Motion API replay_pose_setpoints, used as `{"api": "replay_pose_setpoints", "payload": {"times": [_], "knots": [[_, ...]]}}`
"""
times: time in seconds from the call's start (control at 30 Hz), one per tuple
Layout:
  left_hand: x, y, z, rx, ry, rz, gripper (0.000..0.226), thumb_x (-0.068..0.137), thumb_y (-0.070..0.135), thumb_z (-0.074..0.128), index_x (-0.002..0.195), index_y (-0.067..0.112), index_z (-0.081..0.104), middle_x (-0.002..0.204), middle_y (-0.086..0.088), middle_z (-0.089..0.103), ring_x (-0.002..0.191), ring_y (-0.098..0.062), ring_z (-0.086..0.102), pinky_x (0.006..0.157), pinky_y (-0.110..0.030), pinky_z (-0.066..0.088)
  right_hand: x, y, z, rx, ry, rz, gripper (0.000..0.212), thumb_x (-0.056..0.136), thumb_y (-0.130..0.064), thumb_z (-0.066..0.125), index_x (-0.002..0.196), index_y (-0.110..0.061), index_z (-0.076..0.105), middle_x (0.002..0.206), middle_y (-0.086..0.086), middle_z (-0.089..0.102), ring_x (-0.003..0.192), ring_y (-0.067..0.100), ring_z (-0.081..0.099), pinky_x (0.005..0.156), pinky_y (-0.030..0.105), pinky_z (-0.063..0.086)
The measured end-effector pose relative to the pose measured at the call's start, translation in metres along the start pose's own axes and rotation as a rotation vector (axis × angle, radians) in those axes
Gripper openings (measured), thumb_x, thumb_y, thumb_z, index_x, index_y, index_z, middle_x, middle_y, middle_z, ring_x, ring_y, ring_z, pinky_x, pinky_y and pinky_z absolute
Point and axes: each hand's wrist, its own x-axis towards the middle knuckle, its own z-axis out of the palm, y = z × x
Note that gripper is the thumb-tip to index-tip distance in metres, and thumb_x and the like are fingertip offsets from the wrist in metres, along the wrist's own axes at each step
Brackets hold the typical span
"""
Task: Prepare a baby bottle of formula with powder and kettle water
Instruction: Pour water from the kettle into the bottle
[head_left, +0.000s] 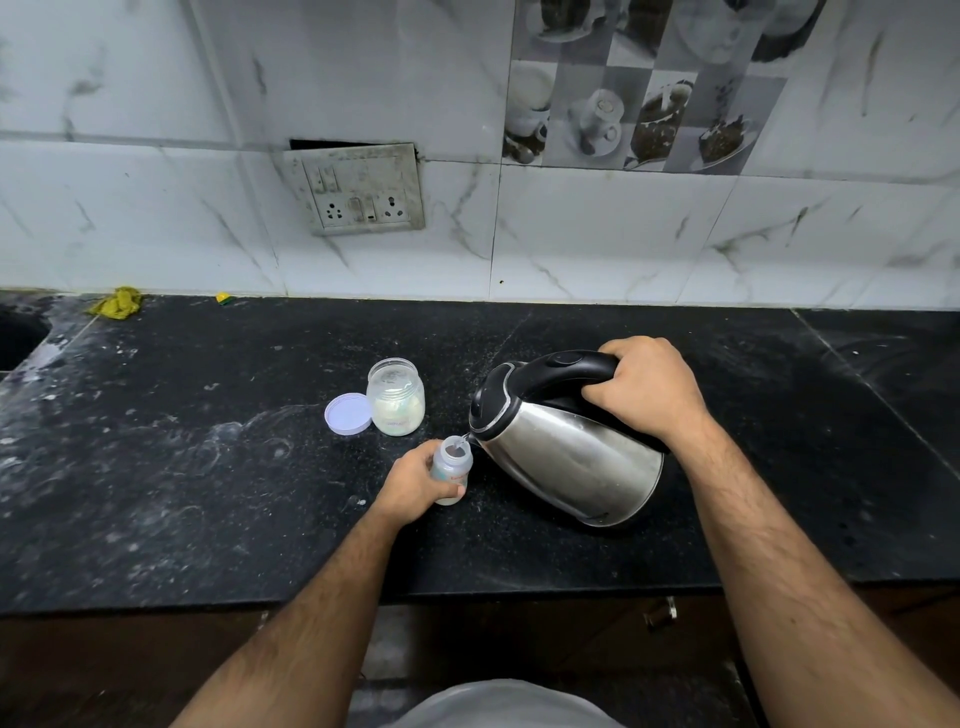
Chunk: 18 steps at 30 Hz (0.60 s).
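A small clear baby bottle (453, 467) stands upright on the black counter (208, 493), its top open. My left hand (413, 486) is wrapped around its left side. My right hand (641, 387) grips the black handle of a steel kettle (566, 457), which is tilted to the left. The kettle's spout touches the bottle's mouth and a thin stream of water runs in. Behind the bottle stands an open clear jar (396, 397) with pale powder in it. The jar's white lid (348, 413) lies flat beside it on the left.
A sink edge (21, 338) cuts into the counter at far left. A yellow cloth (117, 302) and a small yellow item (223, 298) lie by the tiled wall. A socket plate (361, 189) sits on the wall. Cabinet fronts (660, 613) run below the counter edge.
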Motion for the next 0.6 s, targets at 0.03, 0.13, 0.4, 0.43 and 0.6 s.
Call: {"api": "replay_pose_setpoints", "payload": {"times": [0.03,0.13,0.4,0.43,0.6], "knots": [[0.000,-0.001,0.000,0.000,-0.002,0.000,0.057,0.068,0.006,0.085,0.119,0.019,0.065,0.109,0.001,0.072,0.106,-0.017,0.066,0.098,-0.032,0.049,0.000,0.000,0.000,-0.002,-0.002,-0.001,0.009,0.061,-0.028,0.065,0.056,-0.024,0.058,0.047,-0.007,0.056,0.051,0.008,0.054,0.047,0.023,0.030],[0.000,-0.001,0.000,-0.005,-0.007,0.004,0.057,0.067,0.006,0.085,0.118,0.020,0.065,0.109,0.002,0.072,0.106,-0.016,0.066,0.098,-0.033,0.049,-0.001,-0.001,0.000,-0.008,-0.005,0.000,0.007,0.061,-0.029,0.065,0.058,-0.024,0.060,0.049,-0.007,0.058,0.052,0.009,0.056,0.047,0.023,0.032],[0.000,-0.002,-0.002,-0.038,-0.020,0.037,0.058,0.068,0.003,0.084,0.120,0.019,0.065,0.111,0.001,0.072,0.108,-0.017,0.066,0.101,-0.035,0.049,-0.005,0.000,0.004,0.013,0.009,0.042,0.006,0.063,-0.026,0.069,0.062,-0.023,0.065,0.052,-0.005,0.061,0.054,0.012,0.059,0.049,0.028,0.044],[0.000,-0.002,-0.002,-0.042,-0.020,0.042,0.058,0.068,0.003,0.084,0.120,0.020,0.065,0.111,0.001,0.072,0.108,-0.017,0.066,0.101,-0.035,0.049,-0.006,0.001,0.005,0.022,0.013,0.053,0.005,0.063,-0.026,0.069,0.064,-0.022,0.066,0.054,-0.006,0.062,0.055,0.012,0.060,0.051,0.029,0.047],[0.000,-0.002,-0.003,-0.054,-0.034,0.060,0.058,0.068,0.003,0.084,0.119,0.020,0.065,0.111,0.002,0.072,0.108,-0.015,0.066,0.100,-0.032,0.049,-0.014,0.005,0.012,0.121,0.021,0.120,0.004,0.064,-0.023,0.070,0.063,-0.022,0.066,0.055,-0.004,0.064,0.057,0.015,0.063,0.055,0.035,0.053]]}}
